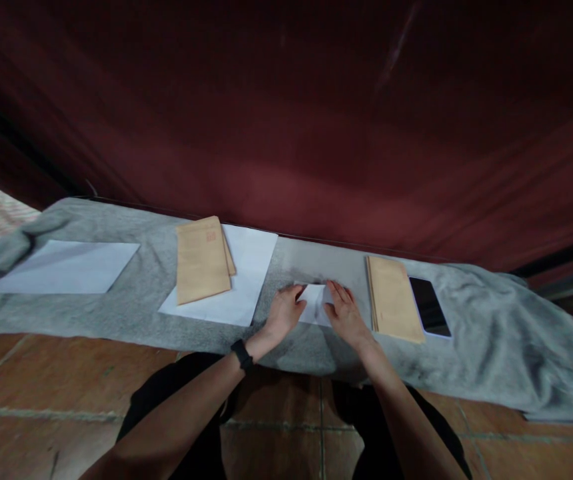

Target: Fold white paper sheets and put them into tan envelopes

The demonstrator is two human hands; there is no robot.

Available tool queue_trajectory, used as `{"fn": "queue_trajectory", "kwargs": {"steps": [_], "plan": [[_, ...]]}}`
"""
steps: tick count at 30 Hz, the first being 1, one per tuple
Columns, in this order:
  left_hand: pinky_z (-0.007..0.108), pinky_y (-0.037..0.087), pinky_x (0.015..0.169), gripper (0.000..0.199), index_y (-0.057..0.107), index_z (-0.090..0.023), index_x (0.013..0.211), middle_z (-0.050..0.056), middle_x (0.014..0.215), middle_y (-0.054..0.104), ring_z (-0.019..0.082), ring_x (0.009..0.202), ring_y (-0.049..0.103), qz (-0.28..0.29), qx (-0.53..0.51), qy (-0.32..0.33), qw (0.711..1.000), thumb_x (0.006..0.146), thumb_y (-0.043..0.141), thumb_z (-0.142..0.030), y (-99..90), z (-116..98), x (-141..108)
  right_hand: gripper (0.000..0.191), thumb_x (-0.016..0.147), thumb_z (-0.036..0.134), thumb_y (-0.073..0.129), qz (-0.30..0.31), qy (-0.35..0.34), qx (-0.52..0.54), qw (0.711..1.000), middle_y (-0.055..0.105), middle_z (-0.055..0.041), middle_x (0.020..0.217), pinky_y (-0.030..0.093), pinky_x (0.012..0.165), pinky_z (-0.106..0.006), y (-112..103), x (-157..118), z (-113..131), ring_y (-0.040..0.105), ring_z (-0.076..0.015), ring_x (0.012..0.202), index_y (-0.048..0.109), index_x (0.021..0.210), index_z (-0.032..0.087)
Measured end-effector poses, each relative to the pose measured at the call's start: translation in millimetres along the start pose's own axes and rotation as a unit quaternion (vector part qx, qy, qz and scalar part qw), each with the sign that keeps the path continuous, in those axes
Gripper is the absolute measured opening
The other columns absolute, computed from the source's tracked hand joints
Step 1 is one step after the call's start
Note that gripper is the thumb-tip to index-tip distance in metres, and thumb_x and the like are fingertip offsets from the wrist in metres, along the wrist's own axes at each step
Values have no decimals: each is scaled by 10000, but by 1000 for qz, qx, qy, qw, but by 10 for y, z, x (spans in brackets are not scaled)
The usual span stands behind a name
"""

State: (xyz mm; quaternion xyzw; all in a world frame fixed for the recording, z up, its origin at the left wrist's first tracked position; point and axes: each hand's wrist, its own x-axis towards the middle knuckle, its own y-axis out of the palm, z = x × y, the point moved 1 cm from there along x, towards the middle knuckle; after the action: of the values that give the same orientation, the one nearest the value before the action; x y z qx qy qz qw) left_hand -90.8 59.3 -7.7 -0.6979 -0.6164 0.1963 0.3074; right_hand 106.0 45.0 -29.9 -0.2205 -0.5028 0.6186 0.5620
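A small folded white sheet of paper [312, 305] lies on the grey cloth in front of me, with a crease down its middle. My left hand [284, 309] grips its left edge, thumb on top and the fingers partly hidden. On the right side my right hand [345, 315] holds the paper, fingers along the far edge and thumb near the crease. Just right of that hand rests a stack of brown envelopes [395, 299]. To the left, more brown envelopes [201, 263] lie on top of white paper [252, 267].
A grey cloth [136, 320] covers the long low surface. Another white sheet [74, 267] lies far left. A phone [430, 307] sits beside the right envelopes. Behind rises a dark red upright surface [286, 133]. Tiled floor [56, 380] lies below, around my legs.
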Motion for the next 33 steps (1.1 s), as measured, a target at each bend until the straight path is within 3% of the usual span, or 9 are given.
{"fn": "queue_trajectory", "kwargs": {"steps": [3,8,12,15,18,22,27,33], "plan": [[361,563,864,225,715,-202,978,38,948,763,210,885,713,-1,-36,18,999,824,594,-93,-50,-34,-16,541,938,220,520,-32,6,16,999,617,-162,1382,369,1169,-563,-100,44,5,532,-292,1333,493,1476,172],[386,538,958,236,713,-236,1071,36,1065,769,221,999,708,1,-41,95,995,855,654,-163,-155,-75,-78,270,976,201,498,-77,-28,62,995,731,-69,1034,438,1111,-519,-373,126,21,662,-248,1044,737,1087,262],[409,526,998,361,698,-242,1190,56,1191,750,251,1096,687,19,-13,130,991,832,716,-195,-176,-30,-128,242,1001,237,511,-130,-47,85,987,733,-58,1035,475,1060,-483,-551,104,60,660,-242,1039,746,1042,271],[417,508,1018,357,686,-253,1234,53,1245,730,249,1155,657,38,43,174,983,885,655,-182,-188,10,-151,228,1008,250,519,-158,-59,86,982,736,-51,1060,476,1055,-482,-633,41,109,655,-240,1059,740,1055,283],[429,497,984,258,708,-235,1156,67,1154,744,256,1115,643,11,129,211,969,960,549,-181,-282,9,-160,216,1002,228,520,-171,-73,79,979,739,-43,1062,453,1083,-488,-697,-35,148,662,-231,1071,723,1051,284],[428,468,946,338,673,-252,1225,77,1189,715,253,1077,621,-25,231,275,933,1009,431,-156,-469,-56,-167,216,962,180,517,-192,-59,74,977,734,-37,1083,415,1119,-516,-751,-105,139,659,-236,1109,695,1032,280],[409,450,906,432,594,-271,1340,89,1237,676,244,1062,608,-23,295,272,916,1004,375,-109,-514,-142,-219,333,889,61,456,-175,-41,76,981,717,-63,1103,487,1026,-465,-686,-103,64,628,-247,1155,679,1038,257],[381,464,865,444,554,-202,1335,83,1119,648,237,1020,599,25,384,251,888,948,415,-35,-257,-198,-342,447,828,-37,412,-97,-31,10,995,688,-107,1222,482,1008,-453,-540,-62,-50,594,-265,1195,693,1074,210]]}}
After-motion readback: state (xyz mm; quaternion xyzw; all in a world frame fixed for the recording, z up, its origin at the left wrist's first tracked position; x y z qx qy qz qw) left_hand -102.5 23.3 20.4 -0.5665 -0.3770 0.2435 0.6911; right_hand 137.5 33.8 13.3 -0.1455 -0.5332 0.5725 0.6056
